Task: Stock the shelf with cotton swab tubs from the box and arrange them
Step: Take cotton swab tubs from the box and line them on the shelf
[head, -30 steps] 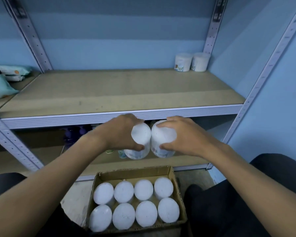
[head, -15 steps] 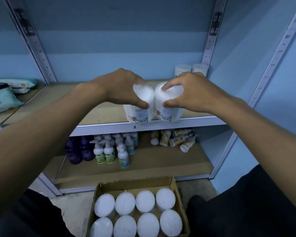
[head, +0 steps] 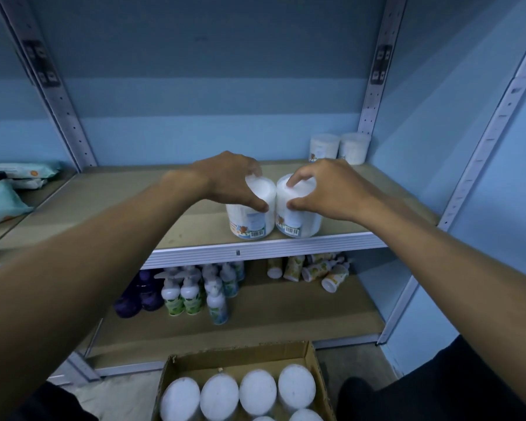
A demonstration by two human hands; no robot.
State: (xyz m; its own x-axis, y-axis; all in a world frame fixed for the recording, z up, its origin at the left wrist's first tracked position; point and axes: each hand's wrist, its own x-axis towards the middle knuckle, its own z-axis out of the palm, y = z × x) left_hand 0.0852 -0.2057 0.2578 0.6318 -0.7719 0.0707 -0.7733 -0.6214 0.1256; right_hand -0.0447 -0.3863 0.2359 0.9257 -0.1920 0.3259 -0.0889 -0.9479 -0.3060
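Blue-walled storeroom with a metal rack, and down at the near edge the box (head: 240, 387) is still sitting about full of white lids. Above it, both tubs are now resting on the shelf (head: 195, 235) right at its front edge, touching side by side; half a second ago they were hanging in front of the rail. The left hand (head: 225, 180) is gripping the left tub (head: 249, 221) by its lid, the right hand (head: 331, 189) is gripping the right tub (head: 298, 220). Two earlier tubs (head: 339, 147) are waiting in the back right corner, so I'm guessing these get slid back there.

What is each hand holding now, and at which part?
The left hand grips the left tub around its lid and upper rim. The right hand grips the right tub the same way, at the shelf front.
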